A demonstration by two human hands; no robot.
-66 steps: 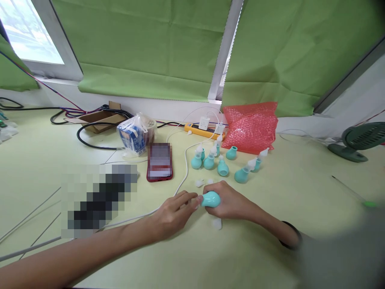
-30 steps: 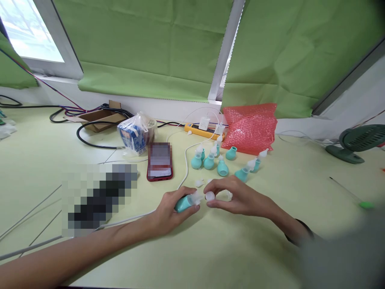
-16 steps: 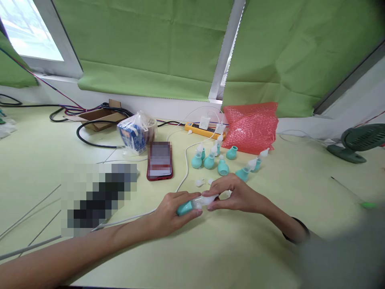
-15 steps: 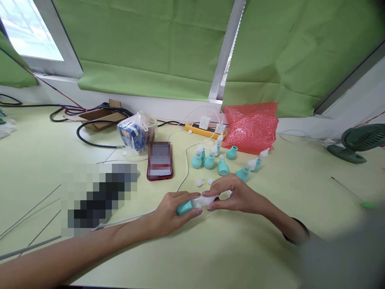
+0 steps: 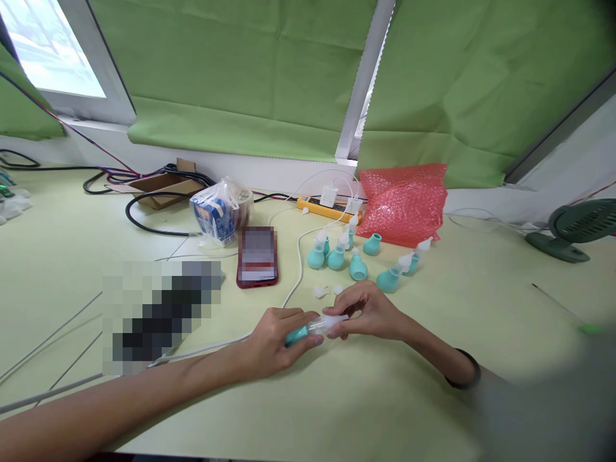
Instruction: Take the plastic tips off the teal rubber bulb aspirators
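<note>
My left hand (image 5: 274,340) is closed around a small teal rubber bulb (image 5: 296,334) just above the pale green table (image 5: 337,398). My right hand (image 5: 368,312) pinches the clear plastic tip (image 5: 330,322) that sits on the bulb's neck. Both hands meet at the table's middle. Behind them stand several more teal bulbs (image 5: 337,256), some with clear tips on. A few loose clear tips (image 5: 319,292) lie just beyond my fingers.
A red phone (image 5: 257,258) lies left of the bulbs, a white cable (image 5: 296,269) running past it. A pink bubble-wrap bag (image 5: 403,202), a yellow power strip (image 5: 327,206), a bagged blue carton (image 5: 216,215) and a cardboard box (image 5: 161,186) line the back. A green fan (image 5: 572,228) sits far right.
The bulb went from my right hand into my left. My right hand picked up a clear tip and brought it onto the bulb's neck, where it now sits.
</note>
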